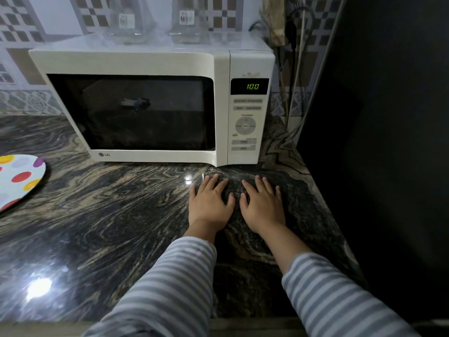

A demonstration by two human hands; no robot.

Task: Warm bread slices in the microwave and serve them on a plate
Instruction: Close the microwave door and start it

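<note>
Striped sleeves (pixel 170 285) reach up from 6 o'clock. Left hand (pixel 210 203) & right hand (pixel 263 206) lie palm-down, side by side on the marble counter (pixel 97 227), fingers spread flat, grasping nothing, pointing to 12. Microwave (pixel 150 105) at 12, long axis 9–3, door shut facing the camera, display (pixel 252 86) reads 1:00. Inside too dark; bread can't be made out. Dotted plate (pixel 17 181) at 9, cut off by the frame edge.
</note>
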